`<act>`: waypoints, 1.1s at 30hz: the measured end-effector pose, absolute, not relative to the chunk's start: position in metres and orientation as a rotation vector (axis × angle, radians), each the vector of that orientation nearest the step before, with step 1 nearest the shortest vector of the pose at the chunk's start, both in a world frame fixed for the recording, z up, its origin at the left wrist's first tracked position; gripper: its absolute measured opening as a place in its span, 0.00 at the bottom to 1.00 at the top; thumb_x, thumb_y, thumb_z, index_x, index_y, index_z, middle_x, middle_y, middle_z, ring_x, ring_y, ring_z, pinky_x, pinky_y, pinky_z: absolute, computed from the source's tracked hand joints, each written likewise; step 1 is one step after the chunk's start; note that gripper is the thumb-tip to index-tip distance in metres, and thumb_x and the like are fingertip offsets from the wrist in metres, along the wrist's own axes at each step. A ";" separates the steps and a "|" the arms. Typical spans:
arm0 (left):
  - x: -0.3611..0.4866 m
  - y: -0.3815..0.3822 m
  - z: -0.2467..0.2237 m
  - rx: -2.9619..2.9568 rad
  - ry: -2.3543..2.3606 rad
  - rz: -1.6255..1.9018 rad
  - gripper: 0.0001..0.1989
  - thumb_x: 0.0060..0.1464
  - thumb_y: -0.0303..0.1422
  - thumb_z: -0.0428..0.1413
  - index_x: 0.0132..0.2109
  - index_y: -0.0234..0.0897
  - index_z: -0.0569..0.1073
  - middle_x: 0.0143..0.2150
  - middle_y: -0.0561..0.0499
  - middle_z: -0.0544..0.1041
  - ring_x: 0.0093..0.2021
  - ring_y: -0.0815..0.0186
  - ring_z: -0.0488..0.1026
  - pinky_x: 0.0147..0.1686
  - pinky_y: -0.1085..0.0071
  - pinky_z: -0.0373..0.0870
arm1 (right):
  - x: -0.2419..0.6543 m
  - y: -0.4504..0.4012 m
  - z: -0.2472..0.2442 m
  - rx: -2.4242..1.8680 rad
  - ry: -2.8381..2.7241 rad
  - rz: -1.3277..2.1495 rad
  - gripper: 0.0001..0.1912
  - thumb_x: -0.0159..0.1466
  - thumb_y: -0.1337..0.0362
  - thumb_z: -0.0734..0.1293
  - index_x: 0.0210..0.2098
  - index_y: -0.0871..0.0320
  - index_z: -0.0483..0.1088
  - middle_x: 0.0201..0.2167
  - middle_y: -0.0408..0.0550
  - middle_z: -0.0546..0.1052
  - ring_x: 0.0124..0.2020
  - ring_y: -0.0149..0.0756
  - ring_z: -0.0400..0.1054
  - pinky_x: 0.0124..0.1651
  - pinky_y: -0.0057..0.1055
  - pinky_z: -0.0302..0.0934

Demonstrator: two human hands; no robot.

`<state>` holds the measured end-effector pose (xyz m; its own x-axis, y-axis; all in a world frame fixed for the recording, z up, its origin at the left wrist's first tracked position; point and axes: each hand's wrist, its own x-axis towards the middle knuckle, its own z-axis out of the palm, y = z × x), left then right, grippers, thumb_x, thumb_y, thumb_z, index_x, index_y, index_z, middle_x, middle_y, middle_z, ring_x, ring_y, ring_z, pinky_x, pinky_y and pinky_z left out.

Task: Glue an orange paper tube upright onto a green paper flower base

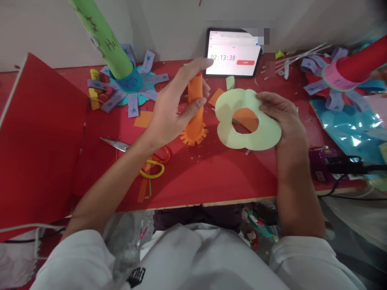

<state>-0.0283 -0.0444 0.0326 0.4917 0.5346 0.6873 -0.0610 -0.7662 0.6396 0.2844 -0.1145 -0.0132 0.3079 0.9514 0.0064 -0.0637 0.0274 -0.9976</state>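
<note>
My left hand is closed around an orange paper tube, with the thumb on its near side. The tube stands upright, and its lower end is cut into a fringe of small tabs spread outward. In my right hand is a pale green flower-shaped paper ring with a round hole, pinched at its right edge. The ring is held beside the tube, apart from it. Under my left forearm lie scissors with yellow and red handles, partly hidden by the arm.
A tablet leans at the back. Paper-flower models with a green tube and a red tube stand left and right. A red board rises at the left. Orange scraps and a purple socket box lie about.
</note>
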 end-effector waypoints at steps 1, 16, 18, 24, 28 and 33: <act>-0.029 -0.042 0.031 2.154 0.397 1.261 0.20 0.74 0.38 0.58 0.69 0.58 0.71 0.54 0.51 0.78 0.51 0.59 0.82 0.50 0.57 0.86 | 0.285 -0.114 -0.013 -1.295 -0.950 0.990 0.15 0.56 0.66 0.80 0.43 0.46 0.89 0.40 0.42 0.86 0.37 0.35 0.75 0.44 0.34 0.74; -0.039 -0.039 0.032 2.481 0.387 1.249 0.20 0.75 0.37 0.59 0.69 0.50 0.73 0.54 0.47 0.84 0.49 0.59 0.84 0.48 0.59 0.86 | 0.285 -0.115 -0.014 -1.339 -0.971 0.944 0.16 0.55 0.65 0.79 0.43 0.46 0.88 0.35 0.42 0.84 0.33 0.36 0.73 0.44 0.36 0.76; -0.039 -0.039 0.033 2.516 0.401 1.220 0.19 0.75 0.37 0.58 0.69 0.52 0.74 0.54 0.48 0.85 0.49 0.59 0.85 0.48 0.60 0.86 | 0.286 -0.114 -0.014 -1.337 -0.978 0.954 0.15 0.55 0.64 0.79 0.43 0.45 0.88 0.36 0.42 0.84 0.34 0.36 0.73 0.42 0.35 0.76; -0.039 -0.039 0.033 2.459 0.374 1.300 0.19 0.74 0.37 0.61 0.68 0.51 0.75 0.51 0.49 0.86 0.45 0.61 0.85 0.46 0.62 0.85 | 0.286 -0.114 -0.014 -1.314 -0.965 0.951 0.16 0.54 0.65 0.79 0.42 0.46 0.89 0.37 0.41 0.85 0.35 0.34 0.74 0.39 0.31 0.75; -0.039 -0.043 0.035 2.419 0.467 1.254 0.15 0.76 0.39 0.59 0.65 0.56 0.77 0.51 0.51 0.86 0.47 0.61 0.85 0.48 0.61 0.85 | 0.285 -0.115 -0.014 -1.297 -0.951 0.968 0.17 0.55 0.67 0.79 0.45 0.50 0.88 0.40 0.44 0.86 0.36 0.34 0.75 0.43 0.33 0.75; -0.037 -0.043 0.028 2.315 0.490 1.246 0.23 0.75 0.44 0.58 0.73 0.62 0.69 0.65 0.51 0.79 0.53 0.57 0.86 0.52 0.57 0.86 | 0.285 -0.115 -0.014 -1.305 -0.955 0.969 0.16 0.55 0.66 0.80 0.44 0.50 0.88 0.36 0.42 0.84 0.33 0.31 0.73 0.37 0.29 0.72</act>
